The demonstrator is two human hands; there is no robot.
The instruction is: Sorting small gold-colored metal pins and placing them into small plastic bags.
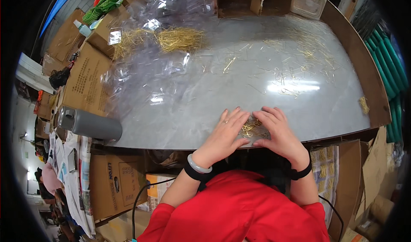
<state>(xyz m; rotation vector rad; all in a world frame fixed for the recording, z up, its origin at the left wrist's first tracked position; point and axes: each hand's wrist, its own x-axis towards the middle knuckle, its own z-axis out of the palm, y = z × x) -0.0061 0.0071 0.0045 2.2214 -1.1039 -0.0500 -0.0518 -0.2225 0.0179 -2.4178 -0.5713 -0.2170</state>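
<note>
A small heap of gold-coloured thin wire pieces [251, 129], some with bent, hook-like ends, lies on the grey tabletop [222, 98] close to its front edge. Cupped along the left side of this heap is my left hand [226, 130], fingers stretched forward and thumb toward the middle. My right hand [277, 130] mirrors it on the right, fingers extended and touching the table beside the wires. The thumbs point at each other with a gap between them. Neither hand is closed around anything; my palms hide the heap's sides.
Transparent plastic packets [150, 81] cover the table's left, with a larger gold wire pile [180, 39] on them. Loose wires [306, 49] scatter over the far right. A grey bottle [92, 123] lies at the left edge. Cardboard walls [359, 75] border the right; a white fan [308, 4] stands behind.
</note>
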